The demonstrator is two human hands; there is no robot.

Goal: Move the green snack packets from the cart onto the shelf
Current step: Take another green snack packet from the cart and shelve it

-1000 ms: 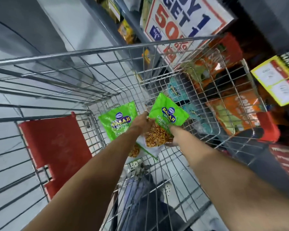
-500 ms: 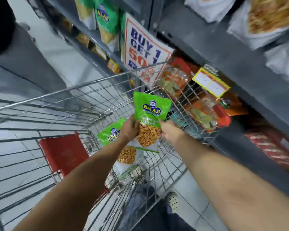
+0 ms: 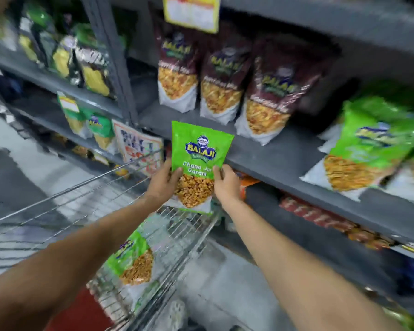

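— Green snack packets, where are they? Start with the big things.

— Biggest is the grey shelf (image 3: pixel 268 149), which runs across the right and top of the view. Three maroon packets (image 3: pixel 225 77) stand upright on it, side by side. To their right a blurred pile of green packets (image 3: pixel 373 144) leans on the same board.

— And the cart?

— The wire cart (image 3: pixel 120 194) sits lower left, its rim close to the shelf edge. One green packet in the cart (image 3: pixel 135 258) lies against the mesh, seen through the wires.

— Is anything being held?

— Yes. The held green packet (image 3: pixel 197 163) is upright, above the cart's far corner and in front of the shelf's front edge, not resting on the board. Its label faces the camera.

— How do the hands stand?

— Both are clamped on it. The left hand (image 3: pixel 164 181) grips the packet's left edge with the thumb across the front. The right hand (image 3: pixel 227 183) pinches the right edge, the fingertips on the front.

— Anything small?

— A yellow price tag (image 3: pixel 191 11) hangs from the board above, and a white offer sign (image 3: pixel 138 145) shows behind the cart's rim, too blurred to read fully.
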